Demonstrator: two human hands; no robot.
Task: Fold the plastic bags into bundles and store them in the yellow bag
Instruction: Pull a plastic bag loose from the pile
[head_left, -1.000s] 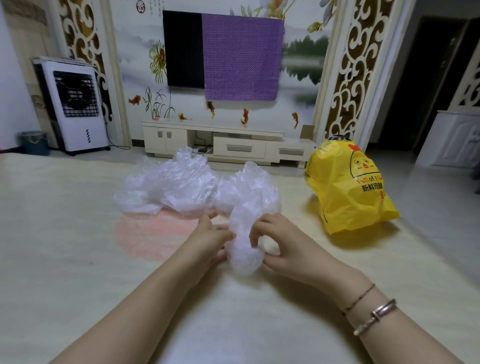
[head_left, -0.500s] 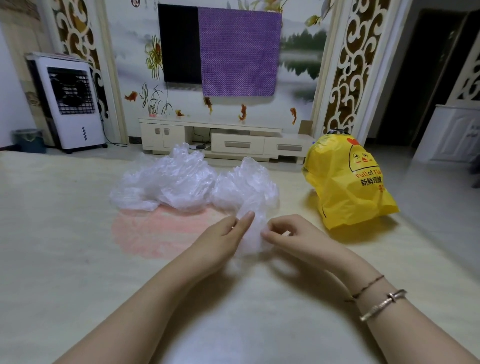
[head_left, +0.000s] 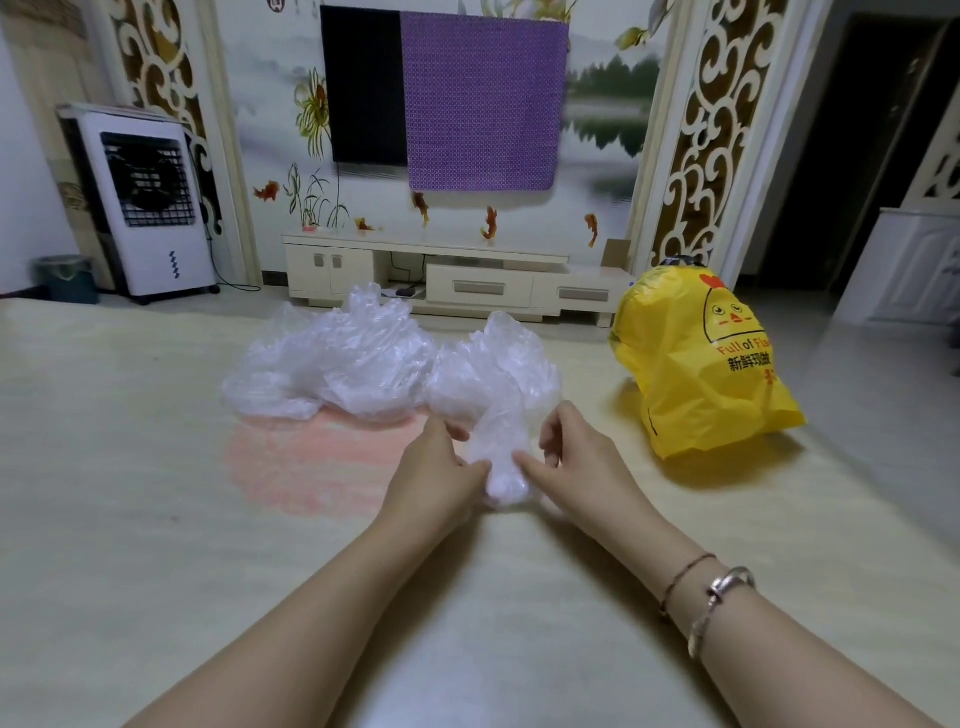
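Cream TV cabinet (head_left: 452, 283) below a painted wall (head_left: 270, 104), white air cooler (head_left: 148, 208) left

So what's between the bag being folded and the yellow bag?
Head view: only the right hand and bare tabletop separate the clear bag from the yellow bag.

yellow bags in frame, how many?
1. The yellow bag sits on the floor at the right, beside the heap of clear plastic bags. None elsewhere in view.

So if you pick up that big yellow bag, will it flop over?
Probably. The yellow bag looks like thin, creased plastic, so it would likely sag and crumple. It seems puffed out rather than packed, so I'd guess it's light. Its shiny skin may feel slippery.
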